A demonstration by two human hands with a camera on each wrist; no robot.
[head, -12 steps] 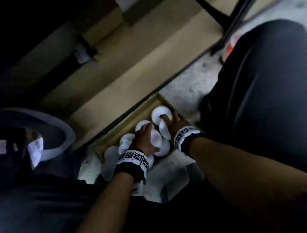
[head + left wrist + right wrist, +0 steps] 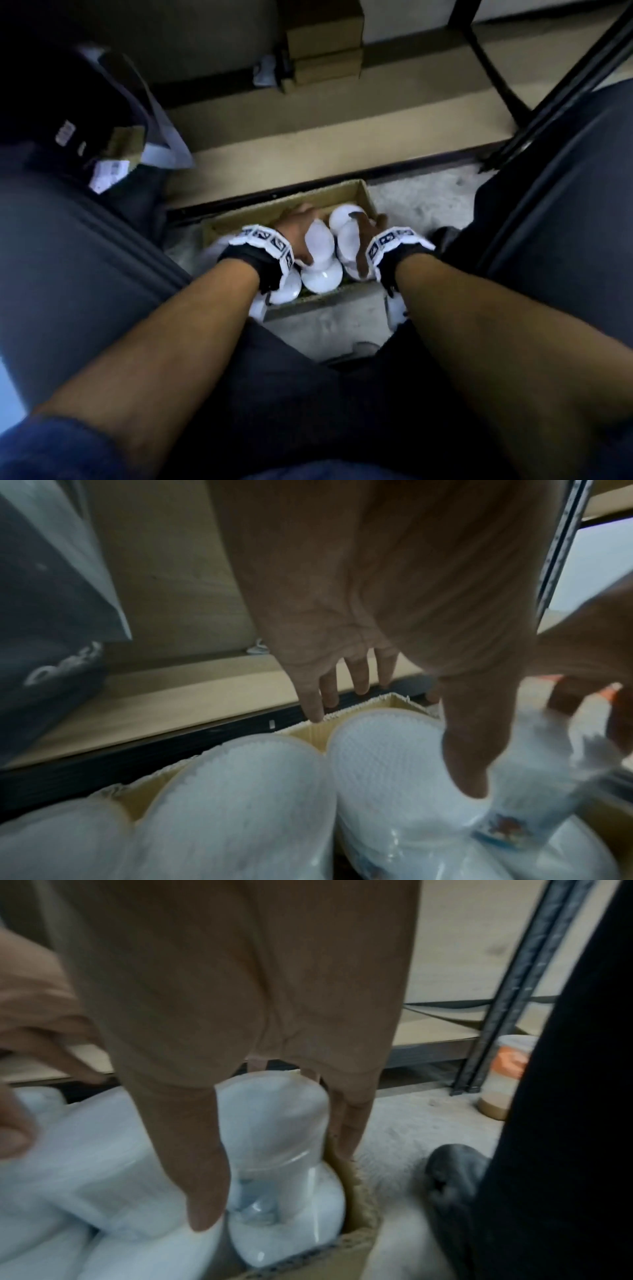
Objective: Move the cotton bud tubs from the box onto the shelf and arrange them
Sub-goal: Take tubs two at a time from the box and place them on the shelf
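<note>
I look down on a cardboard box [image 2: 366, 195] on the floor [image 2: 428, 202], at 12 o'clock from my knees, just in front of the lowest shelf [image 2: 308, 137] board. The box holds cotton bud tubs [image 2: 322, 277], white and wrapped in clear film, lying packed against each other.

My left hand [image 2: 294, 233] is inside the box at about 11 o'clock. In the left wrist view its fingers [image 2: 316, 696] reach straight toward the far box wall while the thumb [image 2: 469, 745] presses down on one tub [image 2: 394, 756]. The grip is spread, not clamped on anything I can confirm.

My right hand [image 2: 364, 236] is at 1 o'clock in the box. In the right wrist view its thumb [image 2: 195, 1164] lies along one side of a waisted tub [image 2: 274, 1123] and its fingers [image 2: 349, 1123] go down the other side, by the box wall. That grip is clamped on this tub, which sits in the box.

A dark shoe [image 2: 455, 1172] rests on the floor at 3 o'clock of the box. A jar with an orange label [image 2: 507, 1074] stands beside the shelf upright [image 2: 507, 988]. Small cardboard boxes [image 2: 323, 51] are stacked at 12 o'clock, further back.
</note>
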